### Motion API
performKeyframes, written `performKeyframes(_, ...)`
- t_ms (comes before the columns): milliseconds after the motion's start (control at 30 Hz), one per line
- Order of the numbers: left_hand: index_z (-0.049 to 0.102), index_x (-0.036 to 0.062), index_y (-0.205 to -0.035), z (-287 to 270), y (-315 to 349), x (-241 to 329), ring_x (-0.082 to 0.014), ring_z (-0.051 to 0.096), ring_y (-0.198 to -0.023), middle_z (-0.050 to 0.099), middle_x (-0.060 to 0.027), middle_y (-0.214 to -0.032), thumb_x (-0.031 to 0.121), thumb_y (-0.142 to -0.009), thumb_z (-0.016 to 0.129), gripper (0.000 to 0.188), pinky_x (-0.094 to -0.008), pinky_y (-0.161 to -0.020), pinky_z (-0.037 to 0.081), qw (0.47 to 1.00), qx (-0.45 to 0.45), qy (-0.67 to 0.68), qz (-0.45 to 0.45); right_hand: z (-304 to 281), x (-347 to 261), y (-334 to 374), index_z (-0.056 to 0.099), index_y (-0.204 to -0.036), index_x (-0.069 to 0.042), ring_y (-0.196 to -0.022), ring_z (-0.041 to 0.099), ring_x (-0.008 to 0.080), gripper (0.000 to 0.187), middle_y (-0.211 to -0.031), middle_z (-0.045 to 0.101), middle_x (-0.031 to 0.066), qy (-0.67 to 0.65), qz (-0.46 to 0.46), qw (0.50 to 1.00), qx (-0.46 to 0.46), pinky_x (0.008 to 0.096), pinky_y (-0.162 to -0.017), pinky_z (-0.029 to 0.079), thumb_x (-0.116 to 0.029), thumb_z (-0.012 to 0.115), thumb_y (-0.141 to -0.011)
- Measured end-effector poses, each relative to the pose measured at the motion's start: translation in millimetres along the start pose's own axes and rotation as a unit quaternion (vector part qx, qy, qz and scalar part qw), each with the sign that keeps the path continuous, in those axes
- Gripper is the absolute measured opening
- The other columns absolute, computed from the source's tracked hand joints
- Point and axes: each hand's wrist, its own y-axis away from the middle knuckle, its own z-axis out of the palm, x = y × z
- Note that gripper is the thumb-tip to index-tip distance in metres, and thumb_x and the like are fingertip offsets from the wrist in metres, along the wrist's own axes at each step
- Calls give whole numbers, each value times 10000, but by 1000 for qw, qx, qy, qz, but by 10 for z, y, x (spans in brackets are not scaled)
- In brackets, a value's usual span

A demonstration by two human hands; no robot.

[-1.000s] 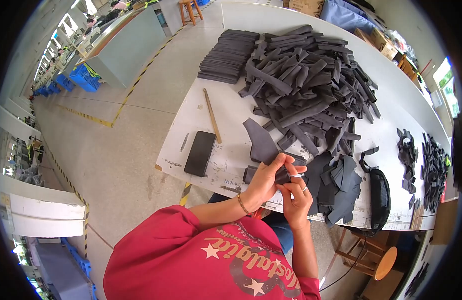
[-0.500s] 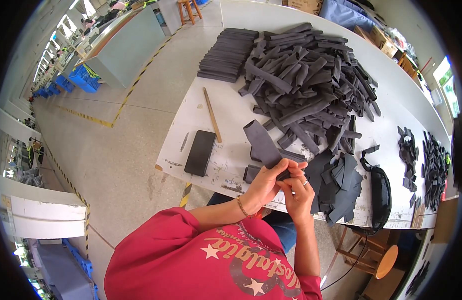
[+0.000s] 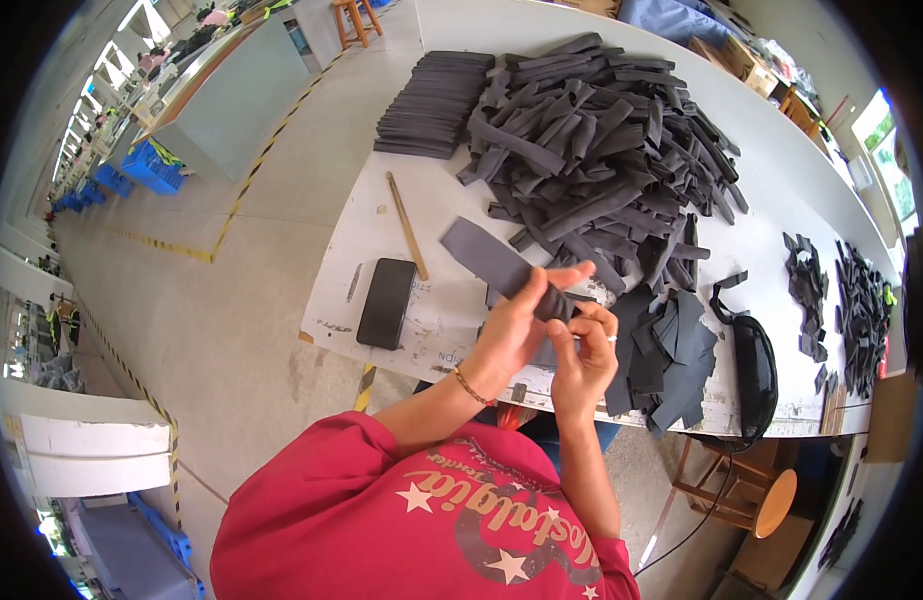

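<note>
A dark grey fabric strip is held over the near edge of the white table. Its flat end points up and to the left, while its other end is bunched between my hands. My left hand grips the strip with the thumb on top and the fingers stretched out. Pinching the bunched end is my right hand, with its thumb and fingertips. Under and beside my hands lie more dark pieces, partly hidden. To the right are flat dark grey fabric pieces, loosely stacked.
A big heap of dark fabric tubes covers the table's far middle, with a neat stack on its left. Nearer left lie a wooden stick and a black rectangular case. A glossy black corded object sits right; a wooden stool stands below.
My hands have moved slightly up, and the strip now tilts further to the left. My left fingers have straightened, and the bunched end shows more between my hands. The view has shifted a little.
</note>
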Motion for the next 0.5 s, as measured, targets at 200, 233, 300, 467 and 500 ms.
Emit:
performKeyframes(200,655,58,-1137,-129,-53,-3,-247,413,-1352,487,-182,-1415,375,-1018,454,394,-442,-1064,389,996,-68,-21,62,-252,4,110,570,-1051,2,-910,561,134,261,-1045,564,78,-127,94,987,20,267,-831,448,-67,726,-853)
performKeyframes(233,653,55,-1139,-122,-51,23,-256,450,-1320,474,-182,-1427,373,-1016,461,391,-447,-1062,395,994,-62,-46,82,-279,-97,52,495,-1190,12,-885,578,126,375,-1075,574,57,-128,118,985,-21,261,-794,473,-127,690,-901)
performKeyframes(300,652,54,-1143,-86,-17,20,-259,468,-1303,471,-182,-1429,377,-1013,466,395,-451,-1058,400,994,-77,-54,63,-188,-150,-29,577,-1097,5,-867,581,106,241,-998,613,41,-228,204,952,-16,254,-733,485,-149,657,-930)
performKeyframes(467,645,56,-1162,-151,-23,18,-267,487,-1281,462,-184,-1436,376,-1012,469,395,-460,-1063,399,994,-109,-21,22,-198,25,-15,624,-887,-29,-769,556,80,69,-822,623,2,-239,121,963,10,255,-707,478,-78,631,-935)
performKeyframes(500,642,54,-1164,-131,-49,-4,-275,467,-1300,461,-192,-1434,367,-1017,460,391,-465,-1074,386,990,-123,-45,48,-210,65,8,612,-941,-19,-765,551,89,62,-875,624,14,-238,100,966,12,264,-719,479,-80,622,-939)
